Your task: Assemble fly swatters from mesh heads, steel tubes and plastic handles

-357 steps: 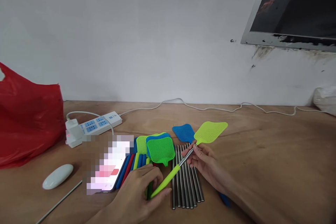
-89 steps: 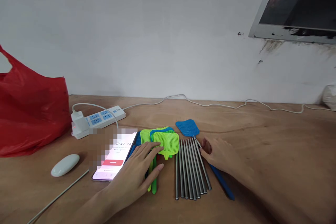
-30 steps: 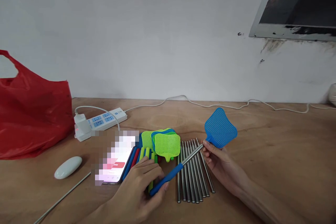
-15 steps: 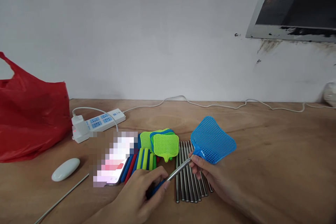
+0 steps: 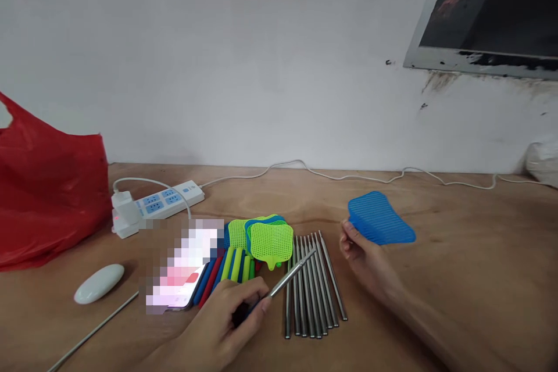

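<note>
My left hand [image 5: 233, 317] is closed round the blue grip of a metal rod [image 5: 290, 275], which points up and to the right. My right hand [image 5: 364, 256] pinches a blue fly swatter head [image 5: 379, 218] by its narrow base, tilted and apart from the rod's tip. Between my hands several loose metal rods [image 5: 311, 302] lie side by side on the table. Left of them is a pile of green and blue swatter heads [image 5: 272, 242]. Coloured handle grips [image 5: 235, 264] in blue, red, yellow-green and green lie below that pile, partly hidden by my left hand.
A phone [image 5: 187, 273] with a lit, blurred screen lies beside the grips. Farther left are a white mouse-shaped object [image 5: 99, 283], a power strip [image 5: 170, 200] with a plug, and a red plastic bag [image 5: 47, 197]. A white cable [image 5: 349, 176] runs along the wall.
The blue swatter head has come away from the rod's tip. My right hand has moved right with it, tilting it. My left hand still holds the rod, slightly farther left.
</note>
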The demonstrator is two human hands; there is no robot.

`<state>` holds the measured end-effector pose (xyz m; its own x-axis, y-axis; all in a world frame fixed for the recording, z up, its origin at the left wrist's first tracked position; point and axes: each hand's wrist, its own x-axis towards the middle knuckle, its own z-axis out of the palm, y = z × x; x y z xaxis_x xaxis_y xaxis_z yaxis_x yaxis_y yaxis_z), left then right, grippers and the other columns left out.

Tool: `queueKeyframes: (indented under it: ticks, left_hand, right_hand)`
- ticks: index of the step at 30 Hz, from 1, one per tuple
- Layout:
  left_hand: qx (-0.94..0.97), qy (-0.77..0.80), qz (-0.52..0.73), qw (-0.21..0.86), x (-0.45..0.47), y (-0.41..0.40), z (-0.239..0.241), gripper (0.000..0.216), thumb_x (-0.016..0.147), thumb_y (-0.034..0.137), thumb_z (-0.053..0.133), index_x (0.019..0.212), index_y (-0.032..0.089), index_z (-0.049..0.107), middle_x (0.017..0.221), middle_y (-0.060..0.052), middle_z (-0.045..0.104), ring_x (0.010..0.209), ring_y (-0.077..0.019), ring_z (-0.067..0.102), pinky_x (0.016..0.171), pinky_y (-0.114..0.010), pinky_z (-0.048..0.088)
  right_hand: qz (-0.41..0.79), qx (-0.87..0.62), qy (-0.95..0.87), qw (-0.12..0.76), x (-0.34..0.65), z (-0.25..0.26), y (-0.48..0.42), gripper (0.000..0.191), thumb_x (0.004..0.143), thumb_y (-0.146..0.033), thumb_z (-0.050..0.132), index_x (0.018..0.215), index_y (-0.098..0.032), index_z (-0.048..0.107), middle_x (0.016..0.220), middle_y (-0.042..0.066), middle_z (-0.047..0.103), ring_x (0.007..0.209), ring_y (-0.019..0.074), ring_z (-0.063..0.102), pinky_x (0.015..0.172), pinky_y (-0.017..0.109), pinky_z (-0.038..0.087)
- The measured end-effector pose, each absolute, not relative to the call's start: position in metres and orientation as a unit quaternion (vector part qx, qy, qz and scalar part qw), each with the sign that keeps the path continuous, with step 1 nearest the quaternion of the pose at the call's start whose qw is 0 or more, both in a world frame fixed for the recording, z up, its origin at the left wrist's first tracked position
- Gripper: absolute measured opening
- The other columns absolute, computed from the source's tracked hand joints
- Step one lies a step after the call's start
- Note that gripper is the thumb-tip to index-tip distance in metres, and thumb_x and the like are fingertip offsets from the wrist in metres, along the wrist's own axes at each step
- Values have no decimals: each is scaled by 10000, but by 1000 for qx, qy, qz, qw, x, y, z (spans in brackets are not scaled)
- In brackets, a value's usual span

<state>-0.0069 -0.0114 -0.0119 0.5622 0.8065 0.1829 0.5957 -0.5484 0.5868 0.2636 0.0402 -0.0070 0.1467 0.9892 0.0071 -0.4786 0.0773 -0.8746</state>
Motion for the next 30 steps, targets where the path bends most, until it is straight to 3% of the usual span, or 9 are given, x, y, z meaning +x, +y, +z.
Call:
queueKeyframes:
  ticks: [6,14,20,30]
  left_hand:
    - [867,395,214,216,-2,-10,-7,323,1024,383,402,804,217,568,610,42,528,563,-137,497,541,-231,335]
    - [866,409,210,196,-3,-10,-7,316,1019,368,400,829,215,600,628,32,551,578,-145,522,550,-244,332]
    - [866,409,203,204,-1,-10,-7,309,1013,355,402,824,212,600,595,43,482,534,-141,478,521,-254,298]
    - [865,406,225,188,0,-10,-8,280,1010,335,423,839,209,605,614,31,537,545,-145,534,528,-245,326]
  right_hand:
    - [597,-372,-452,549,240,-22,20,310,754,-475,792,714,-195,666,567,-29,600,457,99,501,427,215,390]
    - [620,-372,-421,548,237,-16,18,385,682,-543,819,750,-186,694,570,-29,569,443,89,451,414,220,348]
    - [596,-390,-443,545,234,-24,16,381,692,-548,814,754,-188,706,584,-29,557,455,94,442,439,240,356]
    - [579,-410,-447,545,235,-25,16,393,679,-561,815,750,-184,730,543,-30,546,455,102,449,444,247,349]
